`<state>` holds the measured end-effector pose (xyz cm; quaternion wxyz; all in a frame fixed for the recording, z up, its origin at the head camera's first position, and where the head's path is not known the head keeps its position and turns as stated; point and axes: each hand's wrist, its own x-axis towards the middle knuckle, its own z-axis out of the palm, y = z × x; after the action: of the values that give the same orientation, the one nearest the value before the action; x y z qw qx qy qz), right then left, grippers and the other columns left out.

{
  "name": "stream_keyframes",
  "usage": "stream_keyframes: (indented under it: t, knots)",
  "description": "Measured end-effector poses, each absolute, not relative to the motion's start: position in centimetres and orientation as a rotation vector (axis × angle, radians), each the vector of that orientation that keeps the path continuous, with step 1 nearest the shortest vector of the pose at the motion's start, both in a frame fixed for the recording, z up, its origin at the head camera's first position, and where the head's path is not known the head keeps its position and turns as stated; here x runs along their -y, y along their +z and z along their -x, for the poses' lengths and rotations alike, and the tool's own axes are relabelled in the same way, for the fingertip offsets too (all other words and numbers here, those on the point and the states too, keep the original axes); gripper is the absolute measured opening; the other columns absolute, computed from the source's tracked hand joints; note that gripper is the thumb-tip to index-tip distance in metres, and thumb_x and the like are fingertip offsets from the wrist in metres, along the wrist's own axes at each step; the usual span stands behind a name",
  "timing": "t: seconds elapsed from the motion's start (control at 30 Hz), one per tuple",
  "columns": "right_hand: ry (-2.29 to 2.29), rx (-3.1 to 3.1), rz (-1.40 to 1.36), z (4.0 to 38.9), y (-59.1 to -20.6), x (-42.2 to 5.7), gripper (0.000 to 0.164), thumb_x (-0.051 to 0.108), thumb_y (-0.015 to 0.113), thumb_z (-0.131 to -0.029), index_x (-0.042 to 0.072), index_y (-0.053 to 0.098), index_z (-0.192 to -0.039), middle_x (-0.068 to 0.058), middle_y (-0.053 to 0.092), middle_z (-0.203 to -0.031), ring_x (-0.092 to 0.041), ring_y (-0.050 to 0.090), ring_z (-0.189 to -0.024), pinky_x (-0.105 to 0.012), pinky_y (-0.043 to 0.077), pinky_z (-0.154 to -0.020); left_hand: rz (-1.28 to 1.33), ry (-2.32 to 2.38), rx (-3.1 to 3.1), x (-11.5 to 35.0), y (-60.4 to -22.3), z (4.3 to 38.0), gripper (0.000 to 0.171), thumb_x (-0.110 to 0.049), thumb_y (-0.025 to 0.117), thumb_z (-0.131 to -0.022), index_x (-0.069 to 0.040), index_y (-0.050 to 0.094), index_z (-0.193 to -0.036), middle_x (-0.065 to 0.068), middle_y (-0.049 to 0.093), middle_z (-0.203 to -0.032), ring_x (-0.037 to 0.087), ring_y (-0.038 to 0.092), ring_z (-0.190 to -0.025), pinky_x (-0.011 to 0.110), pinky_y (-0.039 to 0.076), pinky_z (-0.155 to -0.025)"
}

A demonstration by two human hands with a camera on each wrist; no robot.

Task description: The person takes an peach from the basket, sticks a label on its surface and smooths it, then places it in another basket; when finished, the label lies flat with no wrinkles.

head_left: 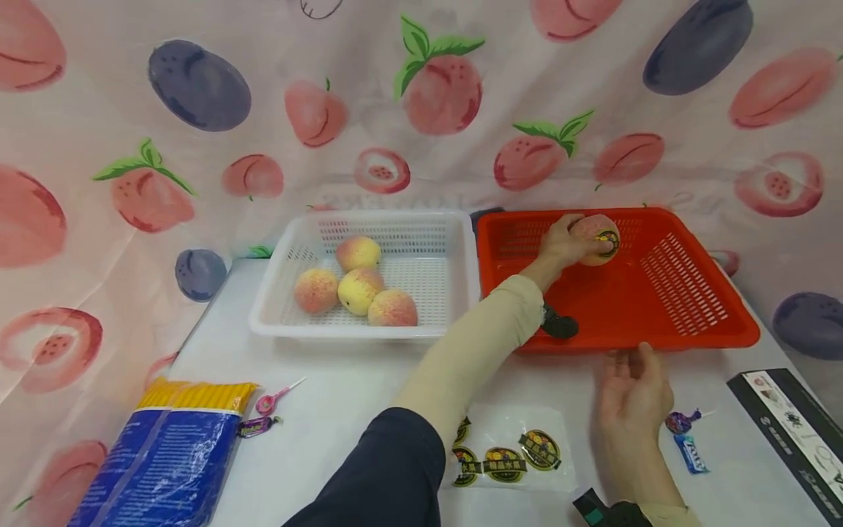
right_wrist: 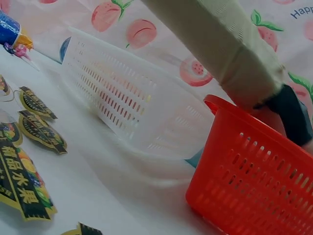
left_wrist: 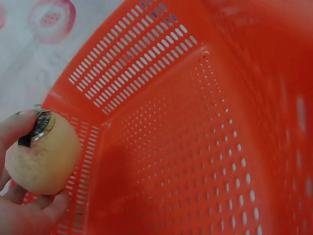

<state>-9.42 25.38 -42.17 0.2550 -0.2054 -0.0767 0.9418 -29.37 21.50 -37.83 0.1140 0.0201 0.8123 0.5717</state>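
Note:
My left hand [head_left: 560,245] reaches over the red basket [head_left: 612,307] and grips a peach [head_left: 586,228] with a black-and-gold sticker [head_left: 609,241] on it. In the left wrist view the thumb lies on the sticker, with the other fingers under the peach [left_wrist: 46,161]. Palm up, my right hand [head_left: 634,399] is at the red basket's front edge, its fingertips right by the rim and its fingers relaxed. Several more peaches [head_left: 361,291] lie in the white basket [head_left: 448,278] on the left. A clear sheet of stickers [head_left: 506,465] lies on the table in front.
On the left are a blue-and-yellow packet [head_left: 165,454], a pink lollipop [head_left: 268,403] and a purple wrapped candy [head_left: 255,427]. At right lie a purple lollipop [head_left: 680,421], a blue wrapped candy [head_left: 690,454] and a long black box [head_left: 790,432]. A fruit-print cloth [head_left: 448,168] hangs behind.

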Motion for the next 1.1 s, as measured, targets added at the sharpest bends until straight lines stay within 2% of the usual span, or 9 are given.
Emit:
stream_keyframes:
  t: [0.13, 0.4, 0.63, 0.7, 0.87, 0.9, 1.1]
  knots:
    - [2.568, 0.228, 0.551, 9.7, -42.6, -25.1, 0.035, 0.001, 0.057, -0.083, 0.007, 0.048, -0.116, -0.004, 0.051, -0.108, -0.019, 0.043, -0.105, -0.029, 0.046, -0.086, -0.027, 1.665, -2.378, -22.2, -38.9, 29.6, 0.06, -0.033, 0.08, -0.061, -0.035, 0.052, -0.115, -0.012, 0.054, -0.114, 0.012, 0.05, -0.102, 0.027, 0.049, -0.074]
    - [2.55, 0.283, 0.544, 9.8, -42.5, -25.0, 0.032, 0.002, 0.058, -0.083, 0.004, 0.047, -0.114, -0.006, 0.047, -0.109, -0.02, 0.039, -0.108, -0.03, 0.042, -0.091, 0.069, 1.649, -2.398, -22.5, -39.4, 29.2, 0.056, -0.026, 0.083, -0.057, -0.029, 0.056, -0.106, -0.01, 0.057, -0.104, 0.01, 0.053, -0.096, 0.025, 0.049, -0.072]
    - [2.544, 0.252, 0.491, 9.8, -43.0, -25.4, 0.015, 0.0, 0.054, -0.085, -0.001, 0.051, -0.099, -0.009, 0.051, -0.096, -0.022, 0.05, -0.087, -0.032, 0.046, -0.078, 0.042, 1.605, -2.317, -22.2, -40.3, 28.9, 0.059, -0.023, 0.082, -0.06, -0.025, 0.054, -0.112, -0.004, 0.057, -0.108, 0.015, 0.054, -0.098, 0.029, 0.049, -0.076]
    - [2.548, 0.251, 0.476, 9.7, -43.1, -25.4, 0.016, 0.0, 0.053, -0.085, 0.0, 0.05, -0.1, -0.009, 0.05, -0.099, -0.022, 0.049, -0.089, -0.032, 0.046, -0.08, 0.031, 1.623, -2.283, -22.0, -40.4, 29.0, 0.059, -0.02, 0.081, -0.062, -0.024, 0.053, -0.114, -0.003, 0.057, -0.109, 0.016, 0.055, -0.098, 0.029, 0.049, -0.076]
    - [2.572, 0.283, 0.416, 9.7, -43.2, -25.5, 0.033, 0.0, 0.05, -0.087, 0.007, 0.041, -0.118, -0.005, 0.043, -0.115, -0.02, 0.042, -0.106, -0.032, 0.038, -0.097, -0.012, 1.621, -2.253, -21.6, -40.3, 29.4, 0.059, -0.017, 0.078, -0.066, -0.02, 0.05, -0.118, -0.001, 0.055, -0.112, 0.016, 0.054, -0.099, 0.028, 0.048, -0.079]
    - [2.571, 0.283, 0.421, 9.6, -43.2, -25.6, 0.032, 0.0, 0.051, -0.086, 0.008, 0.042, -0.117, -0.005, 0.044, -0.114, -0.021, 0.043, -0.105, -0.032, 0.039, -0.097, -0.029, 1.615, -2.248, -21.5, -40.2, 29.4, 0.06, -0.018, 0.077, -0.067, -0.019, 0.049, -0.119, -0.001, 0.055, -0.112, 0.016, 0.053, -0.1, 0.028, 0.048, -0.08]
    - [2.551, 0.308, 0.441, 9.9, -43.1, -25.6, 0.017, 0.0, 0.053, -0.085, 0.004, 0.046, -0.1, -0.009, 0.046, -0.101, -0.025, 0.047, -0.084, -0.035, 0.046, -0.073, -0.176, 1.652, -2.278, -19.5, -38.5, 28.8, 0.054, -0.024, 0.072, -0.073, -0.018, 0.048, -0.122, -0.001, 0.052, -0.121, 0.013, 0.053, -0.103, 0.026, 0.047, -0.079]
